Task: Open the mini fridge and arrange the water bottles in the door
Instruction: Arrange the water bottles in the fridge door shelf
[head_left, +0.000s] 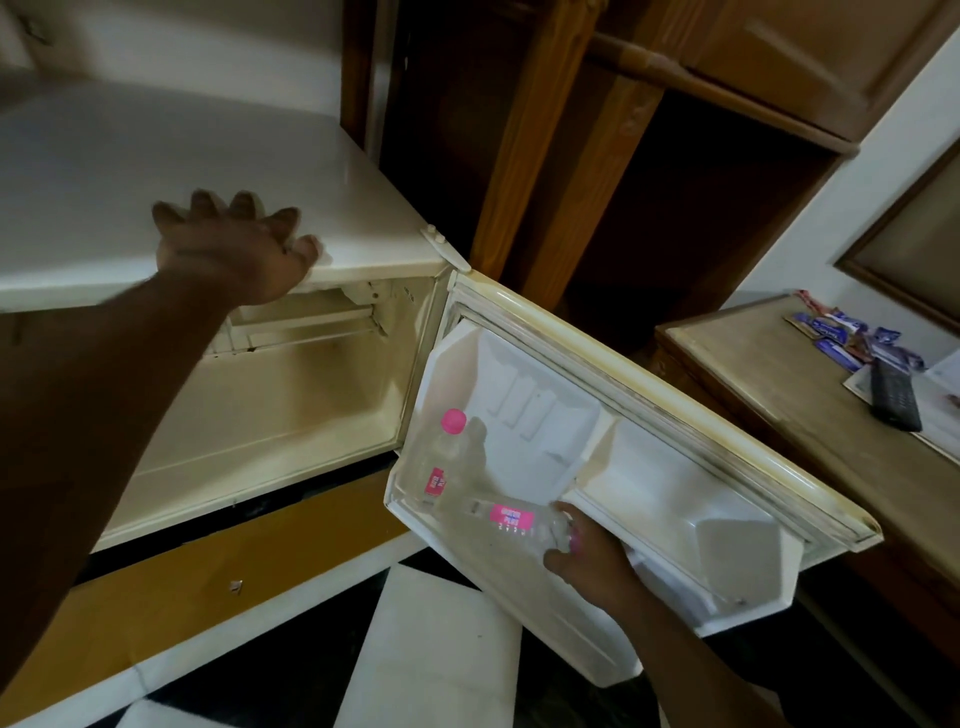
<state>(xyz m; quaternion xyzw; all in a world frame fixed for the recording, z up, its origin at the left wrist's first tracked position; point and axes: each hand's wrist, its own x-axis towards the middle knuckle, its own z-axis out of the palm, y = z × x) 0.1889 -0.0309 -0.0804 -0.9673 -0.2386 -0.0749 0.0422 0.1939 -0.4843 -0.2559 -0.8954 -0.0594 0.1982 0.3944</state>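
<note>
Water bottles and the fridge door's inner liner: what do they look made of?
Upright bottle and the one in the right hand, bottle: clear, thin plastic by the look, see-through walls, pink labels, one pink cap. Door liner: white moulded plastic, probably, with formed ribs and shelves, a dull sheen, yellowed edges.

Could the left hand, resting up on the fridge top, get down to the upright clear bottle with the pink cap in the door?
Probably yes. The left hand lies flat and empty on the white fridge top, and the upright clear pink-capped bottle stands in the open door with nothing between. The right hand holds a second bottle beside it.
</note>
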